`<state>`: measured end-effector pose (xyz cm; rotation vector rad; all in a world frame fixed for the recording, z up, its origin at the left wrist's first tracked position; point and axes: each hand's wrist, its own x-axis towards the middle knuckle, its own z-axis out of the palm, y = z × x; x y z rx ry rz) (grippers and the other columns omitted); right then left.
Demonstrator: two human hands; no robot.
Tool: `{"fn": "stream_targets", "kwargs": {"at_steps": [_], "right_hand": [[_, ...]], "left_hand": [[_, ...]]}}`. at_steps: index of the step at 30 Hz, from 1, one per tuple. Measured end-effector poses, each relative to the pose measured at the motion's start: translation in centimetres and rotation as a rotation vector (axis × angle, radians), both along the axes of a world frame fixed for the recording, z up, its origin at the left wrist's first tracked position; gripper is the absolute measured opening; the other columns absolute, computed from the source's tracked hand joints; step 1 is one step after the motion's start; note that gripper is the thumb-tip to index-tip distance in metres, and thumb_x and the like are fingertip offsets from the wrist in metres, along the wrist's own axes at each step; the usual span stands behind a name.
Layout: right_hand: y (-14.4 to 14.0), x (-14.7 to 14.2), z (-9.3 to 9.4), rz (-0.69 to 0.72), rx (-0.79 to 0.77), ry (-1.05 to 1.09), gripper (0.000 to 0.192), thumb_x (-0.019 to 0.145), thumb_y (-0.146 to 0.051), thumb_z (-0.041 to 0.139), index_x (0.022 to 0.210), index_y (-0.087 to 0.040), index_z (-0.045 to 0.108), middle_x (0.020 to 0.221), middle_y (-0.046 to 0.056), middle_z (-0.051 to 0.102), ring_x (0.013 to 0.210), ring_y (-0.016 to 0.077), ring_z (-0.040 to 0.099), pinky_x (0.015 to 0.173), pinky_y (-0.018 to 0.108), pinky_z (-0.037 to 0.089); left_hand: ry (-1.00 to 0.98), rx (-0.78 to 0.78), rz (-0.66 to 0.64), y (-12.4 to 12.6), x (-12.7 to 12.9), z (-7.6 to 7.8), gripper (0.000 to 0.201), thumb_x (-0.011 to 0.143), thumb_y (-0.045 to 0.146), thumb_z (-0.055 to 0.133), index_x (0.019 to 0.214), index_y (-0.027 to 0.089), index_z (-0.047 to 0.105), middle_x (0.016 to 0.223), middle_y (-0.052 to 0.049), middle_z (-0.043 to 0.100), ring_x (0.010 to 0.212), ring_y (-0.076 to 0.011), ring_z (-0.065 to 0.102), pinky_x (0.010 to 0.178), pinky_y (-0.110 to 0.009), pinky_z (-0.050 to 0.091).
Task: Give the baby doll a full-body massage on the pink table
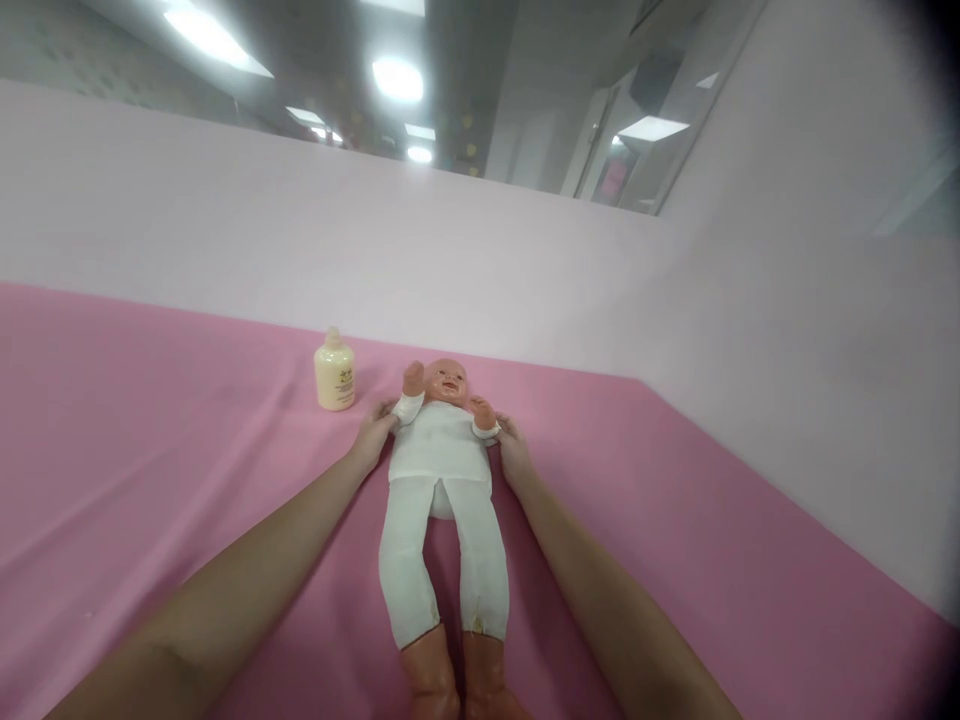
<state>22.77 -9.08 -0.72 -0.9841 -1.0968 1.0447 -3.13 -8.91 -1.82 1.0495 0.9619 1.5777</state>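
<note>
Doll (441, 470) lies on its back on the pink sheet (150, 440), with its head toward the far wall and its bare feet toward the person. It wears a white shirt and white trousers, and both its arms are bent upward beside the head.

The left hand (373, 432) is at the doll's arm on the left side of the picture, and its fingers touch the white sleeve near the cuff. The right hand (513, 447) is at the other arm, with fingers against the sleeve there. Both hands look lightly curled around the sleeves, but the fingers are small and partly hidden, so I cannot tell if they really grip or only rest against the cloth. The two forearms stretch along both sides of the doll's body and legs.

A small cream bottle (334, 371) stands upright on the sheet, just beside the left hand and near the doll's head, not touching the doll. Behind the sheet rises a pale pink wall (525, 260).
</note>
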Motion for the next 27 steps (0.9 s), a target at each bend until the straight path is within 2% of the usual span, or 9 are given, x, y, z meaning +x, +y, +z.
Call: {"fn": "stream_targets", "kwargs": {"at_steps": [5, 10, 15, 19, 23, 27], "right_hand": [[-0.3, 0.0, 0.2, -0.049, 0.004, -0.01, 0.034, 0.067, -0.027, 0.064, 0.101, -0.025, 0.059, 0.102, 0.001, 0.071, 0.096, 0.0193, 0.064, 0.085, 0.032, 0.051], [-0.7, 0.1, 0.4, -0.055, 0.028, -0.141, 0.052, 0.073, -0.028, 0.063, 0.125, -0.029, 0.053, 0.109, 0.002, 0.068, 0.094, 0.0192, 0.064, 0.085, 0.034, 0.052], [-0.4, 0.2, 0.1, -0.096, 0.029, -0.224, 0.049, 0.075, -0.029, 0.063, 0.123, -0.027, 0.059, 0.134, 0.005, 0.06, 0.115, 0.0234, 0.06, 0.099, 0.041, 0.049], [-0.1, 0.4, 0.1, -0.127, -0.031, -0.313, 0.044, 0.074, -0.028, 0.063, 0.118, -0.025, 0.067, 0.138, 0.005, 0.059, 0.132, 0.0263, 0.051, 0.117, 0.046, 0.034], [-0.1, 0.4, 0.1, -0.116, -0.065, -0.386, 0.051, 0.077, -0.029, 0.059, 0.128, -0.024, 0.063, 0.145, 0.004, 0.055, 0.139, 0.0267, 0.045, 0.12, 0.047, 0.029], [-0.2, 0.4, 0.2, -0.107, -0.069, -0.492, 0.059, 0.08, -0.032, 0.053, 0.138, -0.022, 0.055, 0.149, 0.005, 0.05, 0.141, 0.0265, 0.043, 0.121, 0.046, 0.03]], "left_hand": [[0.101, 0.034, 0.042, 0.2, 0.0, -0.3, 0.039, 0.07, 0.027, 0.065, 0.108, 0.019, 0.058, 0.109, -0.007, 0.07, 0.104, -0.0238, 0.065, 0.088, -0.036, 0.051], [0.174, 0.019, 0.08, 0.5, -0.2, -0.6, 0.039, 0.076, 0.033, 0.065, 0.113, 0.02, 0.059, 0.112, -0.009, 0.068, 0.106, -0.0257, 0.064, 0.091, -0.04, 0.049], [0.281, 0.036, 0.18, 0.2, -0.5, -0.4, 0.035, 0.079, 0.029, 0.065, 0.113, 0.022, 0.064, 0.122, -0.01, 0.065, 0.114, -0.0267, 0.061, 0.099, -0.042, 0.046], [0.333, 0.045, 0.181, -0.2, -0.5, -0.1, 0.034, 0.08, 0.026, 0.062, 0.113, 0.022, 0.067, 0.12, -0.009, 0.067, 0.111, -0.027, 0.062, 0.101, -0.042, 0.045], [0.412, -0.012, 0.183, -0.5, -0.5, 0.1, 0.039, 0.079, 0.025, 0.062, 0.118, 0.022, 0.067, 0.112, -0.008, 0.071, 0.104, -0.0277, 0.064, 0.099, -0.043, 0.046], [0.529, -0.067, 0.164, -0.7, -0.4, 0.3, 0.044, 0.082, 0.028, 0.058, 0.125, 0.02, 0.062, 0.117, -0.009, 0.069, 0.106, -0.0274, 0.064, 0.097, -0.042, 0.046]]}}
